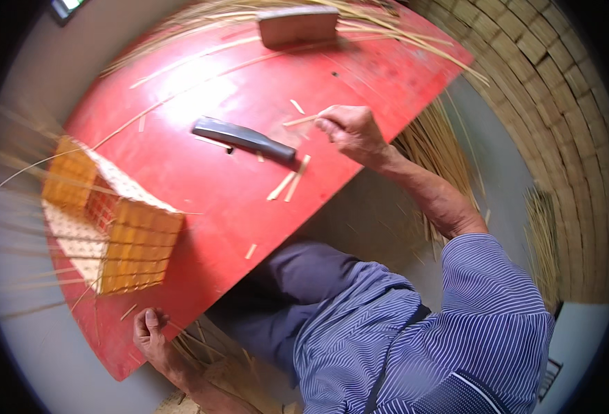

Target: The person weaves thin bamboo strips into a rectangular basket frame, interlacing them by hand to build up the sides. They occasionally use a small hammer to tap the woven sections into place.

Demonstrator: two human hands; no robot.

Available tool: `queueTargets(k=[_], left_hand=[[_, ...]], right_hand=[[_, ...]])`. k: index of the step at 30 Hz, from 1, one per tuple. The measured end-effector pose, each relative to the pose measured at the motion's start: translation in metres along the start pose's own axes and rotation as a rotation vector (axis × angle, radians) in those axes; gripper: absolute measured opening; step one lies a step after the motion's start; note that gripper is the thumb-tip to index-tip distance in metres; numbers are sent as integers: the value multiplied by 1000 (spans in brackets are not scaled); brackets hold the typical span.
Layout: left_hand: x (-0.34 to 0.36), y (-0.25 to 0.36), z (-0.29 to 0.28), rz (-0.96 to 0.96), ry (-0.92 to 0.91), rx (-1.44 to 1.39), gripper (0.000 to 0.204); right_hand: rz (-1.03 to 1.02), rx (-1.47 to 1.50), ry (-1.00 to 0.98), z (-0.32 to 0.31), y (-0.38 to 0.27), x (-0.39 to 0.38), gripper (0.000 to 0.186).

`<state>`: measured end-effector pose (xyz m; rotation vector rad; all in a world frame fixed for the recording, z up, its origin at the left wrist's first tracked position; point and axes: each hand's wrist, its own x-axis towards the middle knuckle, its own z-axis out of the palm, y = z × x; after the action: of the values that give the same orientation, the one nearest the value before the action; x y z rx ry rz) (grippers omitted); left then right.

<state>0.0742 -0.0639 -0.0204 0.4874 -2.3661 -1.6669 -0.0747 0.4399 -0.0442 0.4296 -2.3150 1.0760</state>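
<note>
My right hand (349, 131) pinches a short pale strip (297, 121) over the red tabletop (215, 207), right of a long black-handled tool (235, 138), which looks like a blade lying flat. My left hand (152, 334) is curled at the table's near left edge, thumb against fingers; I cannot make out what, if anything, it holds. Just beyond it, a partly woven box-like piece (142, 241), with orange sides, pale patterned panels and loose strips sticking out, rests on the table. Short cut strips (287, 179) are scattered beside the tool.
A brown rectangular block (297, 27) sits at the far edge among long loose strips (415, 38). Bundles of long strips (436, 138) stand below the table's right edge and by the stacked, woven-looking wall (574, 138) on the right. My legs are under the near edge.
</note>
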Motion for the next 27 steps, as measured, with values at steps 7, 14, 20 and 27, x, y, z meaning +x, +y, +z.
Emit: queueTargets(k=[7, 14, 20, 27], left_hand=[[13, 13, 110, 303, -326, 225, 12], [13, 23, 183, 496, -360, 426, 14], [23, -4, 181, 608, -334, 703, 35], [46, -46, 150, 818, -345, 964, 50]], right_hand=[[411, -257, -331, -50, 72, -199, 26], [824, -289, -1432, -51, 44, -411, 24], [869, -45, -1157, -43, 57, -446, 25], [842, -222, -613, -66, 55, -447, 17]])
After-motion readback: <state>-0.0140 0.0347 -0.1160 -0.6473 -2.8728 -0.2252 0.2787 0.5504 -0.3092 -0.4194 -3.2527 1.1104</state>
